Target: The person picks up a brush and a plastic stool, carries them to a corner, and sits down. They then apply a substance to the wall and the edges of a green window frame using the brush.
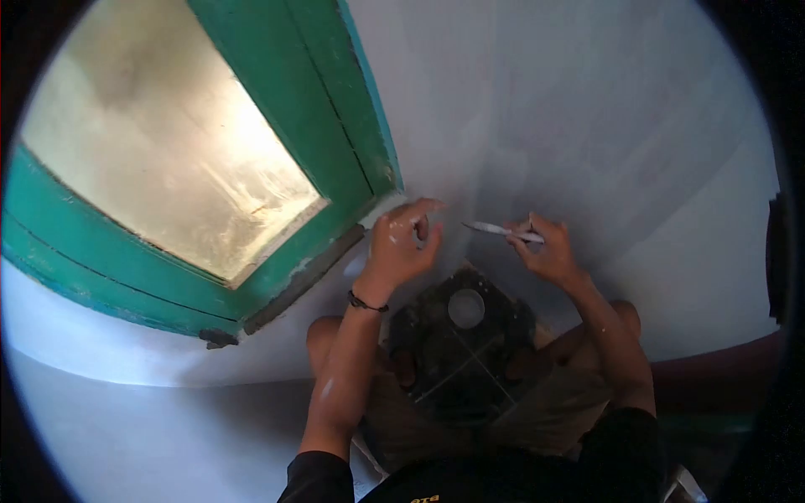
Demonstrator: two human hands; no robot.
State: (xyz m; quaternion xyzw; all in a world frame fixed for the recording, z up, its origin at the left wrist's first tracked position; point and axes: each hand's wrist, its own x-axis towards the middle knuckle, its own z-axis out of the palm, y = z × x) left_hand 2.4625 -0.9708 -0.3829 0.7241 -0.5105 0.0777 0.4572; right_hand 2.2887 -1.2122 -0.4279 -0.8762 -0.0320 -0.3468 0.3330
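My left hand (402,243) is raised near the lower corner of a green window frame (293,109), its index finger stretched out and thumb apart, with nothing visible in it. White smears mark its back and forearm. My right hand (547,249) pinches a slim, white-smeared tool with a dark pointed tip (495,229); I cannot make out its exact kind. The tip points left toward my left hand, with a gap between them. Below the hands, between my legs, a round container (466,308) with a pale inside stands on the dark tiles.
A pale wall (587,109) rises in front and to the right. The frame holds a bright glass pane (184,142), with a rough grey sill edge (306,281) below it. Dark floor tiles (453,360) lie under me. A dark red band (713,373) runs along the lower right wall.
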